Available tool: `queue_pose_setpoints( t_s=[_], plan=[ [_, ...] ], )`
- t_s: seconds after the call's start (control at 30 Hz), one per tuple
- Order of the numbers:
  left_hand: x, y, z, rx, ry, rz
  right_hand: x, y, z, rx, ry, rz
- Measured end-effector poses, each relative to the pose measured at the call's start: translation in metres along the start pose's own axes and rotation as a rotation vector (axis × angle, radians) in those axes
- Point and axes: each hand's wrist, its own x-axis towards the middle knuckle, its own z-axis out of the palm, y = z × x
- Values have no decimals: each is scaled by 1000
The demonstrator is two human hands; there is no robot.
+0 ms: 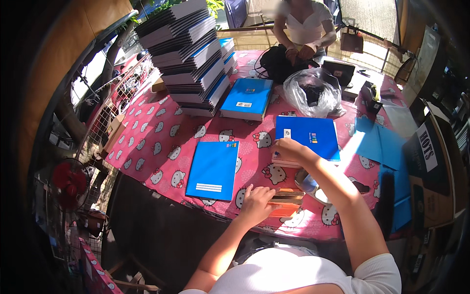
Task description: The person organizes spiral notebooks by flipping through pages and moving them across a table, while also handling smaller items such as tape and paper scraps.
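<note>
My right hand reaches forward and grips the near left edge of a small stack of blue notebooks on the pink patterned tablecloth. At the table's near edge my left hand lies with its fingers curled on a low stack of brown and orange flat items. A single blue notebook lies flat to the left of both hands. A roll of clear tape sits just under my right forearm.
A tall leaning pile of notebooks stands at the back left, with another blue stack beside it. A clear plastic bag and a person's hands on a black bag are across the table. Blue sheets lie right; a red fan stands left.
</note>
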Motion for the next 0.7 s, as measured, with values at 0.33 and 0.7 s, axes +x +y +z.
queue_pose_setpoints(
  t_s=[0.33, 0.7],
  plan=[
    [22, 0, -96, 114, -153, -84, -3, -9, 15, -157, 141, 68],
    [-41, -11, -182, 522, -899, -67, 1, -20, -4, -51, -51, 210]
  ],
)
